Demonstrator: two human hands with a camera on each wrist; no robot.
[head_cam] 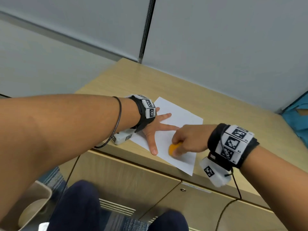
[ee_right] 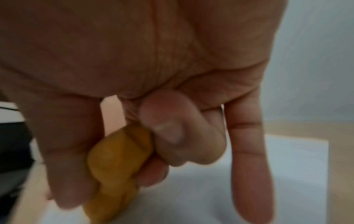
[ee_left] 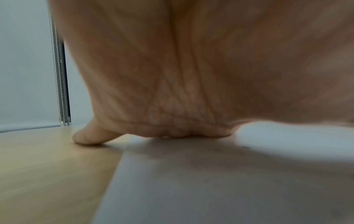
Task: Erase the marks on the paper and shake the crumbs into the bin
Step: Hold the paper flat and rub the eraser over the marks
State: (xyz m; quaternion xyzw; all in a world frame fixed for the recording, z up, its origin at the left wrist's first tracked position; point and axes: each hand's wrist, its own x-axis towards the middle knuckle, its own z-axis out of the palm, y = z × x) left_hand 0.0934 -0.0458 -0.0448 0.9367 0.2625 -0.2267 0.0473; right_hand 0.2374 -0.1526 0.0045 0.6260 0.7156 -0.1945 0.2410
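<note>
- Cabinet top [head_cam: 166, 84]: wood-grain surface that I use as the firm backing for rubbing; the sheet lies near its front edge, within easy reach of both my arms.
- Bin [head_cam: 35, 200]: beige container on the floor at my lower left, well apart from the sheet; I judge that it waits there for the crumbs, a step not yet done.
- Paper [head_cam: 181, 114]: white sheet lying flat and askew on the cabinet top. Marks on it are too faint for me to make out.
- Left hand [head_cam: 154, 129]: flat on the sheet's left part, fingers straight and spread, grasping nothing. I press it down so that the sheet cannot slide or buckle under the rubbing; the left wrist view shows the palm [ee_left: 191, 75] bearing on the sheet's edge.
- Right hand [head_cam: 188, 140]: fingers curled about the eraser, little finger [ee_right: 249, 151] extended towards the sheet.
- Eraser [head_cam: 173, 150]: orange, pinched between thumb and fingers, its tip on the sheet just beside my left thumb.
</note>
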